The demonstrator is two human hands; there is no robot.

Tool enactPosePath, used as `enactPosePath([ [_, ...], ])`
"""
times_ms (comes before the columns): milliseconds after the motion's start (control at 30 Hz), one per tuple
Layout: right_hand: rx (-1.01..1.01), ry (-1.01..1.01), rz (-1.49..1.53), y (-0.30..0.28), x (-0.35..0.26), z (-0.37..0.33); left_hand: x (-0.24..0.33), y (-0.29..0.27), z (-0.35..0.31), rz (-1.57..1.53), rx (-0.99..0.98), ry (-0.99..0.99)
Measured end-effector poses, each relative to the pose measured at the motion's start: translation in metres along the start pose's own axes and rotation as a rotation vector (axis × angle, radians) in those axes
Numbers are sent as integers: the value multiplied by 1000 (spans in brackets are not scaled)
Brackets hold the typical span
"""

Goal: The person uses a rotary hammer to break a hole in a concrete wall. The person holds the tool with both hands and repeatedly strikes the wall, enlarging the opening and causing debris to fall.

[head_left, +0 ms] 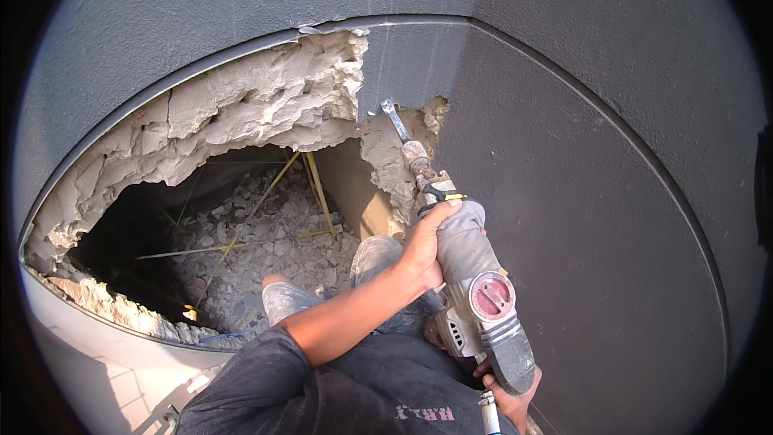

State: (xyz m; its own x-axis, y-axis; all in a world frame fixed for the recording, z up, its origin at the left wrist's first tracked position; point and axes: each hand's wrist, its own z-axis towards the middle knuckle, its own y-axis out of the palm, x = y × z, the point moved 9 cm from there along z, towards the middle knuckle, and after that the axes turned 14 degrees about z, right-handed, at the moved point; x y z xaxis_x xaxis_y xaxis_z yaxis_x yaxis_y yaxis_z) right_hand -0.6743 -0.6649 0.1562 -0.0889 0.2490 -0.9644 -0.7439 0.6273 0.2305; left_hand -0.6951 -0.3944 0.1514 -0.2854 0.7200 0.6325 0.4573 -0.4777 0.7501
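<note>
A dusty grey demolition hammer [469, 254] slants up and to the left in front of my body. My left hand [427, 243] is wrapped round its front barrel, thumb on top. At the rear end my right hand [517, 399] is closed round the handle, its fingers partly hidden by the housing. The flat chisel bit [394, 119] reaches to the dark grey wall [415, 64], at the upper edge of a chipped patch [392, 153]. Whether the tip presses on the wall or stands just off it, I cannot tell.
Left of the bit, a large jagged hole opens in the wall, with a thick broken pale edge [241, 101] above it. Rubble [282, 229] lies inside, with yellowish strips [320, 193] across it. A dark curved trim strip [596, 97] bounds the wall panel. My knees are near the hole.
</note>
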Motion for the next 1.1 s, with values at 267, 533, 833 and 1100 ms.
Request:
enactPosePath([
  [267, 71, -57, 33, -18, 1, 57, 8, 32, 92, 88, -56, -68],
  [533, -26, -123, 61, 7, -14, 192, 88, 27, 194, 91, 58, -90],
  [833, -98, 58, -74, 31, 21, 280, 163, -4, 271, 151, 98, -76],
  [1100, -42, 24, -51, 46, 24, 335, 176, -21, 322, 198, 117, -49],
])
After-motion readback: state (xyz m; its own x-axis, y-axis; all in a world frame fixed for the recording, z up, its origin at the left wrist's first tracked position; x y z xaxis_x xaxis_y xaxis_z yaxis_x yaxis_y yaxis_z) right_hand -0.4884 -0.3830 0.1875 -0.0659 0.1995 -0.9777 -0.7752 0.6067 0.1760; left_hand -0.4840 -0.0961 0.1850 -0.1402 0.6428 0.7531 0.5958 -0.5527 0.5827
